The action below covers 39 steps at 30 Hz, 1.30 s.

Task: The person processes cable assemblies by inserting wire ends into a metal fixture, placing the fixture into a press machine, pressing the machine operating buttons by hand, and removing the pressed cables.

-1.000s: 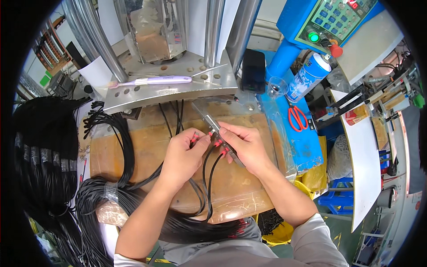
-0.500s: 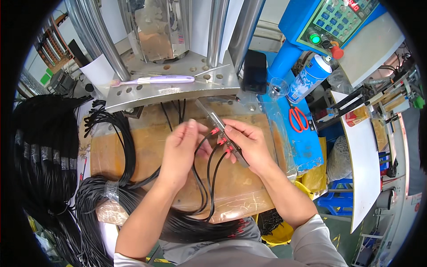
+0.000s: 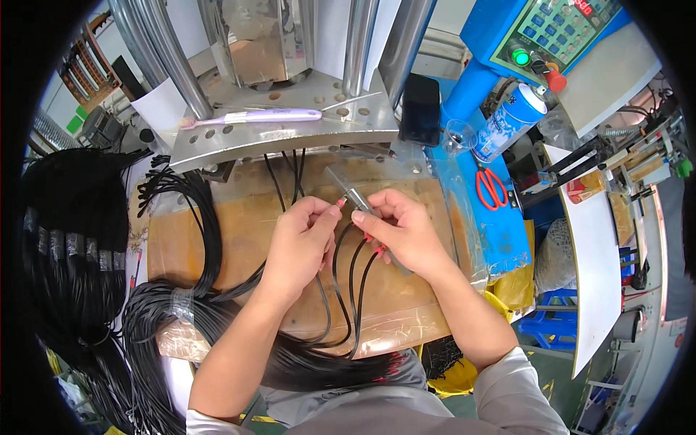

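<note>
At the far left a thick bank of bundled black cables (image 3: 69,246) is seen hanging, and beside it a taped coil of black wires (image 3: 181,308) is spread over the brown work surface (image 3: 232,239), which is covered with clear plastic. Above these, a purple toothbrush (image 3: 250,116) is laid on the perforated metal plate (image 3: 290,130) of the machine. Near the middle, the left hand (image 3: 297,243) is closed in a pinch on the red-tipped end of a thin black wire (image 3: 335,290), the fingertips pressed together at the tip. Compared with a second ago, this hand has been raised and brought closer to the other, so that the wire end now sits right at the mouth of the small metal piece (image 3: 360,199); it is judged that the end is being fed into that piece rather than merely sorted. Several black wires are looped downward from between the hands toward the lower table edge. The right hand (image 3: 402,235) is clamped around the metal piece, thumb and forefinger shut on it, with further red-tipped ends showing beneath the palm. Further right, a black phone (image 3: 420,109) is stood by the blue column, then a spray can (image 3: 510,122), and red-handled scissors (image 3: 491,187) are laid on the blue ledge.
</note>
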Each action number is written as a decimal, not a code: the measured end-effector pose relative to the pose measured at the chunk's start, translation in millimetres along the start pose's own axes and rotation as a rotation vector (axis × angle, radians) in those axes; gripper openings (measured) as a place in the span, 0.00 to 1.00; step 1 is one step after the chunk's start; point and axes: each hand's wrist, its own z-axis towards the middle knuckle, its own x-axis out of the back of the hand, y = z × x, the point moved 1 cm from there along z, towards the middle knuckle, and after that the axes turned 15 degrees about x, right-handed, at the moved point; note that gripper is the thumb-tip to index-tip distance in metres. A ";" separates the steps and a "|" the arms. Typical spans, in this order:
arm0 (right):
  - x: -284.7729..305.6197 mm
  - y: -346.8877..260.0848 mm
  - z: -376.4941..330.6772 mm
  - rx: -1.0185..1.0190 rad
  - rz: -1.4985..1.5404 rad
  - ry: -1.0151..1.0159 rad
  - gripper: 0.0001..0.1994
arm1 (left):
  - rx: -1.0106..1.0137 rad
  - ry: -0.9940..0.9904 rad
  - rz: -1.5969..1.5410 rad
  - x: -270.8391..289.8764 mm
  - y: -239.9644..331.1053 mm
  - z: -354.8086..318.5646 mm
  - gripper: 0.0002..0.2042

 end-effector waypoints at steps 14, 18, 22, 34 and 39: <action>-4.2 1.6 -5.5 0.091 -0.113 -0.066 0.11 | -0.003 -0.029 0.021 3.4 -3.1 -2.3 0.09; -2.2 -3.2 -12.3 0.065 -0.045 -0.081 0.11 | 0.029 -0.139 -0.040 5.1 -4.7 -2.2 0.10; 1.1 -9.7 -23.3 0.018 -0.060 -0.077 0.10 | 0.042 -0.235 -0.061 3.4 -7.9 0.4 0.10; 20.4 -22.5 9.8 0.385 -0.812 -0.391 0.08 | -0.336 0.207 -0.417 37.9 18.6 15.0 0.06; 1.5 -3.8 139.1 0.751 -1.148 0.095 0.11 | -0.280 0.293 -0.597 63.7 -3.6 42.1 0.14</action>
